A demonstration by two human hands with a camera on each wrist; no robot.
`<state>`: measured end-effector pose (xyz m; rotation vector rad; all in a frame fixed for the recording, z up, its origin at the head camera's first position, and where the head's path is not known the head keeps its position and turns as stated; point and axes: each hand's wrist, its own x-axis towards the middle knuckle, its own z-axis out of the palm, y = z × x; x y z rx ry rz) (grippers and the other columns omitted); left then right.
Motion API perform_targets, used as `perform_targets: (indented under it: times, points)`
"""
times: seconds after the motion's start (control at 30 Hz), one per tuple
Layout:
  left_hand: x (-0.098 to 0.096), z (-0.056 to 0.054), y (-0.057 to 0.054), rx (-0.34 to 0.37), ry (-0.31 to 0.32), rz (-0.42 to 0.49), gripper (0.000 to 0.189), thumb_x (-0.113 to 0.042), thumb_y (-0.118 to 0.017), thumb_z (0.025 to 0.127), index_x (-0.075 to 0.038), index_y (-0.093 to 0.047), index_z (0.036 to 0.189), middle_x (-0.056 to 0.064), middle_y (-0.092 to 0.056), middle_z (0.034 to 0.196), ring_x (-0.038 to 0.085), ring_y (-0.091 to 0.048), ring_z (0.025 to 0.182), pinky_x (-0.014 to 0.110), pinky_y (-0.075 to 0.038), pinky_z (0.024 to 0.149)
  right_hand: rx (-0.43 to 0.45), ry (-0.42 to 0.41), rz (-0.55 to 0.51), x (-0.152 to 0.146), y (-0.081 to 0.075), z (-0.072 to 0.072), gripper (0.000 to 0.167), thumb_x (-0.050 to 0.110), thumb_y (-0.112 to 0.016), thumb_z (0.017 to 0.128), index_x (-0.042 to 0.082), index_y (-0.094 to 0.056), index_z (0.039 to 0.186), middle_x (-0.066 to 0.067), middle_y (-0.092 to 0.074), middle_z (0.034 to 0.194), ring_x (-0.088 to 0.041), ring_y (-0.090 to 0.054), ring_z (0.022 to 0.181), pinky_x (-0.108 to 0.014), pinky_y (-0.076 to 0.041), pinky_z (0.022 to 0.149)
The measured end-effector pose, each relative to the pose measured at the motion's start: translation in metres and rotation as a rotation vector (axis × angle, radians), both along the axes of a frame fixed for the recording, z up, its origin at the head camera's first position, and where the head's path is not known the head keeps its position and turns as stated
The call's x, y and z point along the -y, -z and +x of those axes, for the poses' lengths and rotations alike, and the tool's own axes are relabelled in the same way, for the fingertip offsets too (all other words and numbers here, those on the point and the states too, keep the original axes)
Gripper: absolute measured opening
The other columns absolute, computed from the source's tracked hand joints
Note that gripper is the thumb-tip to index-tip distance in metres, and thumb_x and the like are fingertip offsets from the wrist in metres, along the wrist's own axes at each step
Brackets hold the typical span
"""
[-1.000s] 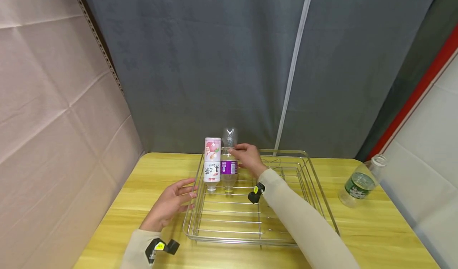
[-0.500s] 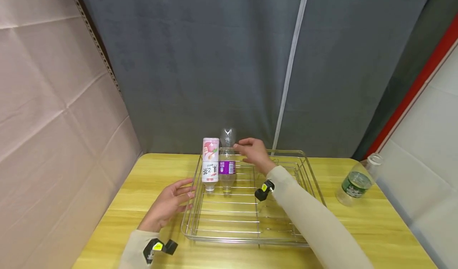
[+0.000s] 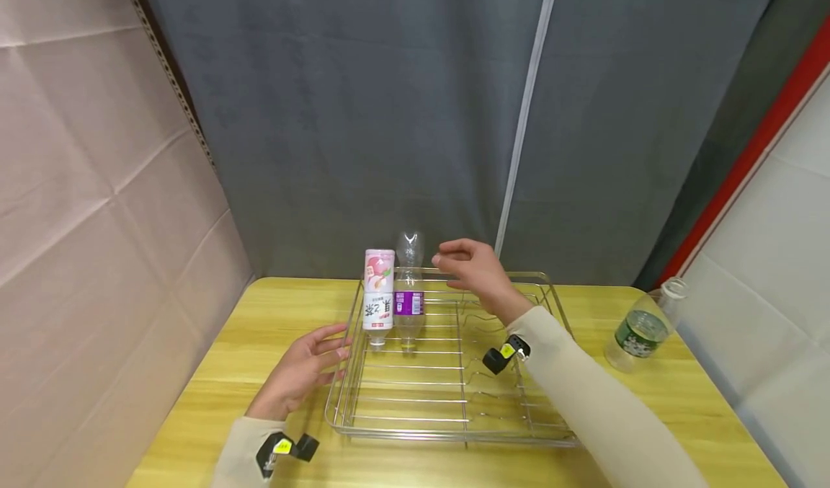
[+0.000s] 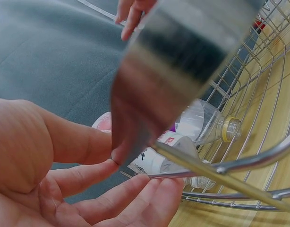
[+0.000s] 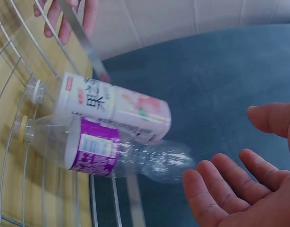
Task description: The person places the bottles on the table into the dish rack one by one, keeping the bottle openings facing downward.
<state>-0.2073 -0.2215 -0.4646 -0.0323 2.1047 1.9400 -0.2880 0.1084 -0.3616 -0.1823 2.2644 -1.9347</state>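
Observation:
Two bottles stand upside down, side by side, at the left rear of a metal wire rack [image 3: 463, 401], their necks down at its wires. One is a pink-and-white drink bottle [image 3: 379, 290]; the other is a clear plastic bottle [image 3: 409, 303] with a purple label. My left hand [image 3: 300, 365] touches the rack's left rim with spread fingertips [image 4: 166, 189]. Just right of the clear bottle, my right hand [image 3: 476, 268] hovers above the rack's back, holding nothing. In the right wrist view its fingers [image 5: 230, 175] are apart from the bottle's base.
A clear bottle with a green label [image 3: 642, 333] stands on the wooden table [image 3: 700, 401], right of the rack. Behind the table hangs a grey curtain [image 3: 363, 113]. A pale cloth wall [image 3: 97, 257] rises at the left, a white one [image 3: 778, 279] at the right.
My right hand has let go of the clear purple-labelled bottle and drawn away to the right and up. The bottles stay in place, and my left hand stays at the rim.

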Motion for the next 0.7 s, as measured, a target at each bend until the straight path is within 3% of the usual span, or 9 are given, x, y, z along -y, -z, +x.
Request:
perform_targets:
  times: [0.27,0.47,0.7]
  points:
    - [0.001,0.001,-0.002,0.0,0.02,0.001,0.059,-0.004,-0.062,0.104,-0.005,-0.041,0.16,0.029,-0.051,0.156,0.032,-0.065,0.128,0.047,-0.062,0.099,-0.078,-0.004,-0.008,-0.027,-0.019,0.024,0.051,0.023,-0.073,0.102,0.005,-0.056,0.146,-0.018,-0.064,0.143,-0.032,-0.066,0.129,-0.05,-0.057,0.108]
    - [0.0,0.0,-0.001,0.013,-0.003,0.0,0.058,-0.003,-0.063,0.104,-0.007,-0.044,0.159,0.026,-0.054,0.154,0.033,-0.065,0.128,0.047,-0.062,0.098,-0.124,0.026,-0.017,-0.053,-0.024,0.041,0.053,0.024,-0.073,0.102,0.004,-0.056,0.147,-0.016,-0.063,0.145,-0.013,-0.071,0.118,-0.037,-0.062,0.101]
    - [0.001,0.0,-0.003,-0.001,0.012,-0.005,0.06,-0.005,-0.063,0.104,-0.006,-0.042,0.16,0.028,-0.052,0.155,0.031,-0.064,0.128,0.046,-0.062,0.099,-0.203,0.061,0.04,-0.082,-0.023,0.063,0.053,0.027,-0.074,0.101,0.005,-0.056,0.146,-0.001,-0.069,0.135,-0.003,-0.071,0.114,-0.024,-0.062,0.096]
